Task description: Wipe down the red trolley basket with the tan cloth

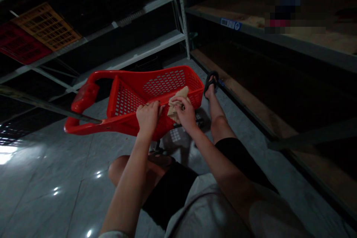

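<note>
A red plastic shopping cart [131, 121] with perforated walls stands right before my knees, its handle loop to the left. My left hand [148, 116] grips the near rim of the basket, fingers curled over the edge. Farther right along that rim, my right hand [184, 112] pinches a crumpled beige cloth [182, 92]. The cloth drapes over the rim, partly hidden by my fingers, and its lower part lies against the outer side wall. The visible inside of the basket shows bare red walls.
Metal shelving [164, 46] rises behind the cart, with a yellow crate [47, 26] and a red crate [23, 42] at upper left. Wooden-decked shelves [245, 31] run along the right. A pole [50, 102] crosses to the cart's handle. Grey floor [92, 189] reflects lights.
</note>
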Available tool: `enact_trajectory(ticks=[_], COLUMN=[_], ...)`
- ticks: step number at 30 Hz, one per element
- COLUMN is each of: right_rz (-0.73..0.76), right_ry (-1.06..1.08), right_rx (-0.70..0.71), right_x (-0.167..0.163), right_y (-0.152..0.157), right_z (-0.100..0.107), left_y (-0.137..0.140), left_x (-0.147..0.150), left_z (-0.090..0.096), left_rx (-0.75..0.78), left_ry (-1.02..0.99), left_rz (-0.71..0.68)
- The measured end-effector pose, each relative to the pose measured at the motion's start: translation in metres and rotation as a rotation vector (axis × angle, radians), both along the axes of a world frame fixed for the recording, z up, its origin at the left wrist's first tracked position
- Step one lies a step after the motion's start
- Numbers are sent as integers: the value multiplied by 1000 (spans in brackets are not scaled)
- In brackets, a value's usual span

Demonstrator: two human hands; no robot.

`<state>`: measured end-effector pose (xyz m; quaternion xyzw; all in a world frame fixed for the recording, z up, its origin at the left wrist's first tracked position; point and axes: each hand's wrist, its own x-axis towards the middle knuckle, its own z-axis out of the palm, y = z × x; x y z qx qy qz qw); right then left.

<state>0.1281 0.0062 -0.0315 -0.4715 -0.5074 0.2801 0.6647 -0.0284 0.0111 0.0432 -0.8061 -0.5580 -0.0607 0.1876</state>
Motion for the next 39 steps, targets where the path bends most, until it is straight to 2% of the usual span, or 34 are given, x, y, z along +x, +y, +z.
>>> enact_trajectory(ticks=[2,4,7,9,11,13,17,19,21,26,28,29,30,32,36,38,39], right_rz=[16,64,116,105,89,87,67,40,42,150,148,140,131,116,68,43,40], right_ry=[-26,-31,-1,19,30,45,54,42,37,102,114,115,118,125,129,133,135], right_rx=[-2,-94,-312,-397,-405,-346,-38,20,-30,-318,-348,-344,-336,-301,-108,-27,-18], right_x=[-6,-16,-32,-38,-39,-37,-32,-33,-38,-58,-62,-61,-59,-52,-33,-30,-32], right_y=[-3,-12,-26,-32,-31,-25,-10,-9,-12,-30,-35,-36,-35,-29,-10,-2,0], right_z=[-8,-37,-93,-113,-109,-82,-12,-2,-18,-104,-120,-120,-114,-88,-16,4,5], left_y=[0,0,0,0,-1,-2,-2,-1,0,3,3,2,0,-5,-17,-21,-21], left_x=[0,1,2,2,3,4,5,5,7,20,22,20,16,2,-33,-44,-46], left_z=[-1,-3,-4,-4,-4,-3,-1,-1,-2,-1,4,8,13,27,56,64,65], left_rx=[6,27,43,30,15,15,6,-1,4,-3,-48,-73,-89,-73,33,0,-27], left_ry=[-6,-14,-14,-21,-34,-39,-29,-32,-35,-14,3,11,20,40,110,149,168], left_rz=[5,20,31,34,37,46,64,57,58,97,42,-15,-71,-130,-11,37,53])
